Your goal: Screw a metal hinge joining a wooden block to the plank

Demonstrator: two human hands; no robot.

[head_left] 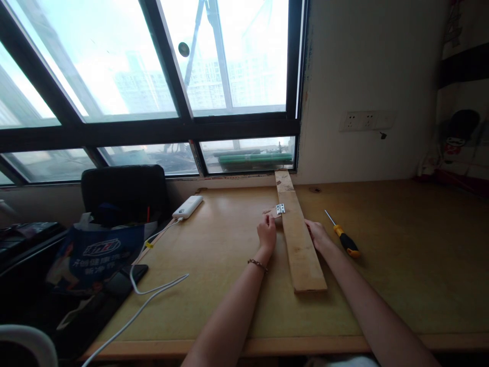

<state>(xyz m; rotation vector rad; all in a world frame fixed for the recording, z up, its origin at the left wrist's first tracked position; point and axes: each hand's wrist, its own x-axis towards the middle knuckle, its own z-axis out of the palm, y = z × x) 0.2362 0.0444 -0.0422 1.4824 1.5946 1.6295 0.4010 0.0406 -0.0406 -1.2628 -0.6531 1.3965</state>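
A long wooden board (301, 244) lies lengthwise on the table, its far end near the window. A silver metal hinge (280, 209) sits at the board's left edge and laps onto a small thin wooden piece (272, 212) that sticks out to the left. My left hand (267, 233) is closed, its thumb and fingers pinched at the near edge of this small piece. On the opposite side, my right hand (316, 233) grips the board's right edge, with its fingertips partly hidden by the wood. A screwdriver (346, 239) with a yellow and black handle lies to the right of my right hand.
A white power bank (188, 207) with a white cable (160, 288) lies on the table's left side. Beyond the left edge are a black chair (124, 186) and a blue bag (103, 255). The window (237, 61) and a wall socket (367, 121) are behind the table.
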